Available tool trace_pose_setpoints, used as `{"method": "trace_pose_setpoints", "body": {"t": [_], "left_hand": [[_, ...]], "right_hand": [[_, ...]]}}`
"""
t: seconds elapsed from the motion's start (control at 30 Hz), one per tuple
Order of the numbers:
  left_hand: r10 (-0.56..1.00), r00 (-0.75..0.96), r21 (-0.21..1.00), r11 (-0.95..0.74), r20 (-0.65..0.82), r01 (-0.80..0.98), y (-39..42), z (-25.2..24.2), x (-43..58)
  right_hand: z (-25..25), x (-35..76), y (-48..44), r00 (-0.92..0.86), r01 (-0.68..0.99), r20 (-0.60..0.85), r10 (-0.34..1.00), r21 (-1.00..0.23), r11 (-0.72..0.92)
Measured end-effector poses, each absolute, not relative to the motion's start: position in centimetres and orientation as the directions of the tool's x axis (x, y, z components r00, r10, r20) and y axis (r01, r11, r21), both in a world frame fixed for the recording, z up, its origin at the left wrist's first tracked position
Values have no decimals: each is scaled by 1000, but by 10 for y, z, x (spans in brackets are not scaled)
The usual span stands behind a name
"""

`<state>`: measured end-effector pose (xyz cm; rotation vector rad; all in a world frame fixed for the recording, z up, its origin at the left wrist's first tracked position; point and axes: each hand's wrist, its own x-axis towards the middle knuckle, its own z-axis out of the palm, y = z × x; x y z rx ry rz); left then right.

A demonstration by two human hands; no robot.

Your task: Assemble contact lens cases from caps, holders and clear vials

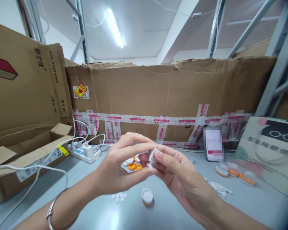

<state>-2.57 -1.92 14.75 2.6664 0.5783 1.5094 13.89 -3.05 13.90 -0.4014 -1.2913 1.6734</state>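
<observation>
My left hand (120,166) and my right hand (180,174) meet above the middle of the table. Between their fingertips is a small, white, crumpled, thin piece (152,157); whether it is film or tissue I cannot tell. My right thumb presses on it, and my left thumb and fingers close around it from the other side. Below the hands, a small round container (147,196) with a white top and an orange base stands on the table. Several small white discs (118,197) lie to its left. Partly hidden behind my hands are several orange and white round caps (131,166).
An opened cardboard box (38,153) and a power strip (85,152) with white cables are at left. To the right lie small white pieces (219,188), orange-and-clear round containers (247,178), a phone (212,143) and a printed box (268,156). A big taped carton (146,92) stands behind.
</observation>
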Motion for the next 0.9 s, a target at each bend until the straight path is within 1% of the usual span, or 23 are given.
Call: {"method": "trace_pose_setpoints", "body": {"t": [0.07, 0.13, 0.27, 0.4, 0.5, 0.6, 0.73, 0.9], "left_hand": [[367, 460, 242, -920, 809, 309, -19, 147, -25], [386, 419, 267, -911, 822, 315, -19, 146, -22], [349, 286, 271, -922, 892, 278, -22, 141, -16], [378, 148, 342, -913, 914, 220, -28, 135, -13], [414, 85, 392, -899, 906, 194, -31, 135, -11], [429, 68, 412, -894, 901, 177, -33, 136, -10], [457, 71, 442, -883, 887, 159, -33, 136, -10], [590, 84, 584, -808, 803, 80, -32, 131, -6]], "right_hand": [[138, 138, -29, -464, -497, 275, 842, -868, 10], [136, 137, -27, -425, -513, 287, 858, -858, 32], [132, 136, -23, -329, -524, 366, 871, -838, 154], [127, 136, -23, -265, -468, 466, 844, -827, 310], [126, 136, -25, -246, -405, 505, 827, -829, 386], [127, 137, -27, -214, -332, 536, 817, -826, 455], [130, 140, -27, -200, -249, 613, 764, -786, 565], [131, 141, -27, -126, -197, 657, 744, -751, 630]]}}
